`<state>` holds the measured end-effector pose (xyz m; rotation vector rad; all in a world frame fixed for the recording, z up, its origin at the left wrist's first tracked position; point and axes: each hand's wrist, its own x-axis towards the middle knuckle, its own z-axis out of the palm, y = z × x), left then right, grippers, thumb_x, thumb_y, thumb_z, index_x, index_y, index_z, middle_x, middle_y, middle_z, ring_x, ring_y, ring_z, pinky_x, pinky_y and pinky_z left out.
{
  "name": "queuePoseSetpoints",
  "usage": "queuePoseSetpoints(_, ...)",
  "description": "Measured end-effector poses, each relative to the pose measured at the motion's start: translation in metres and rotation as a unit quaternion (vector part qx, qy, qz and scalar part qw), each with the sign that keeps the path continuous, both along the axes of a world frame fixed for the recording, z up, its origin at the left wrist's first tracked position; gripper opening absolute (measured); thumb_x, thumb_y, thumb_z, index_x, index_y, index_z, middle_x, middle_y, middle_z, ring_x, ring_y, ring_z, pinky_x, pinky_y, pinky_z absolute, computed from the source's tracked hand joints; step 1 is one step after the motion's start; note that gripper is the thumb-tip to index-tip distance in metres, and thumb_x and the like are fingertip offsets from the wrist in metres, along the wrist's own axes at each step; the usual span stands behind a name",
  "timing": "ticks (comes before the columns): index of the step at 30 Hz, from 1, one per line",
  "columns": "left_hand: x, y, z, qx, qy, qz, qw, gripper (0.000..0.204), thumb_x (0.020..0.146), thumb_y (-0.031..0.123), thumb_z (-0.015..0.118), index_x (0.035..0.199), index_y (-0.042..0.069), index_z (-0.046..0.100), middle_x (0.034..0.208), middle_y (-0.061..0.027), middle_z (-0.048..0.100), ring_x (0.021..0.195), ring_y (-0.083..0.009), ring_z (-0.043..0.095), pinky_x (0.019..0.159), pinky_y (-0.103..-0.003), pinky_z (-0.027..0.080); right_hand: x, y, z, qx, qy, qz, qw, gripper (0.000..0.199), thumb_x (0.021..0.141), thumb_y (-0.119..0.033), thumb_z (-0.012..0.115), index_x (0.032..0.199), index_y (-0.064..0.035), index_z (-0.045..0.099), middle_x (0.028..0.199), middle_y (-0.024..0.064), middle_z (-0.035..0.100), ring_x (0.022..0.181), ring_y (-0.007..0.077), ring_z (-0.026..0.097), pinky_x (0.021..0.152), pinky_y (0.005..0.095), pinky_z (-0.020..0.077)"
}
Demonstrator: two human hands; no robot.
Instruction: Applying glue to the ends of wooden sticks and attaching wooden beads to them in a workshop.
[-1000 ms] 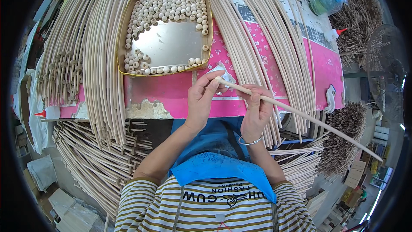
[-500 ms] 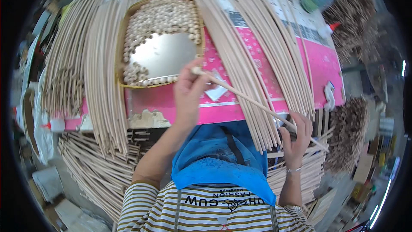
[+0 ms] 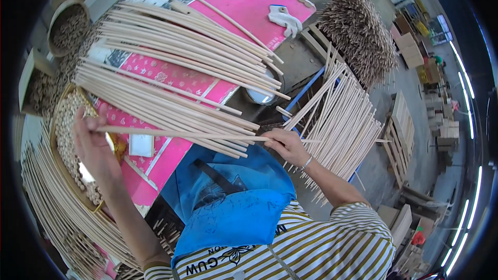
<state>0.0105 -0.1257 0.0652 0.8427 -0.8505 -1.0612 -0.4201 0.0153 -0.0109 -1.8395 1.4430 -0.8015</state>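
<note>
1. Left hand (image 3: 92, 142) pinches one end of a long wooden stick (image 3: 181, 135), fingers closed narrow
2. Right hand (image 3: 286, 145) grips the stick's other end
3. Stick lies above the pink mat (image 3: 249, 5)
4. Tray (image 3: 61, 163) holds wooden beads (image 3: 65, 124)

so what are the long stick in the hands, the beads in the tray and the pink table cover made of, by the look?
Stick: pale, matt, straight and evenly round, held by left hand and right hand; looks like bare wood or rattan.
Beads: small, round, same pale tone; probably unfinished wood.
Pink cover: flat printed sheet with slight sheen; paper or thin plastic, cannot tell which.
</note>
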Motion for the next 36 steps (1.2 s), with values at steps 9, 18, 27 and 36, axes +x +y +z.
queuePoseSetpoints(9, -0.132, 0.027, -0.011, 0.079, -0.162, -0.243, 0.953, 0.049, 0.107, 0.024, 0.044, 0.15, 0.001, 0.039, 0.112, -0.0149, 0.07, 0.1, -0.0203, 0.068, 0.096, -0.035, 0.052, -0.164, 0.082, -0.165, -0.07, -0.083, -0.572, 0.813, 0.026, 0.102, -0.024, 0.057, 0.109, -0.0024, 0.07, 0.084, 0.0009, 0.062, 0.076, 0.0094, 0.054, 0.069, 0.0244, 0.0456)
queuePoseSetpoints(18, -0.084, 0.075, -0.046, 0.187, -0.139, -0.201, 0.951, 0.043, 0.104, 0.022, 0.052, 0.143, 0.003, 0.051, 0.108, -0.0082, 0.069, 0.102, -0.0163, 0.063, 0.096, -0.033, 0.049, -0.26, 0.019, -0.162, -0.138, 0.233, -0.514, 0.814, 0.04, 0.095, -0.021, 0.066, 0.129, 0.0006, 0.063, 0.107, 0.0144, 0.068, 0.096, 0.02, 0.063, 0.086, 0.0305, 0.0498)
queuePoseSetpoints(27, -0.046, 0.103, -0.039, 0.201, -0.122, -0.094, 0.968, 0.038, 0.103, 0.015, 0.051, 0.139, 0.002, 0.055, 0.106, -0.0066, 0.069, 0.1, -0.015, 0.063, 0.095, -0.032, 0.049, 0.055, -0.153, -0.004, -0.202, 0.199, -0.023, 0.959, 0.021, 0.08, -0.008, 0.071, 0.099, -0.0044, 0.066, 0.095, 0.0148, 0.062, 0.094, 0.0347, 0.061, 0.082, 0.0443, 0.0493)
queuePoseSetpoints(36, 0.134, 0.087, -0.026, 0.193, -0.274, 0.171, 0.927, 0.027, 0.099, 0.009, 0.056, 0.123, 0.0, 0.064, 0.1, -0.0036, 0.07, 0.086, -0.0088, 0.062, 0.078, -0.023, 0.049, 0.038, -0.143, -0.011, -0.105, 0.154, -0.064, 0.98, 0.012, 0.097, -0.013, 0.061, 0.099, -0.0021, 0.06, 0.077, 0.0086, 0.057, 0.069, 0.0209, 0.055, 0.064, 0.0361, 0.0455)
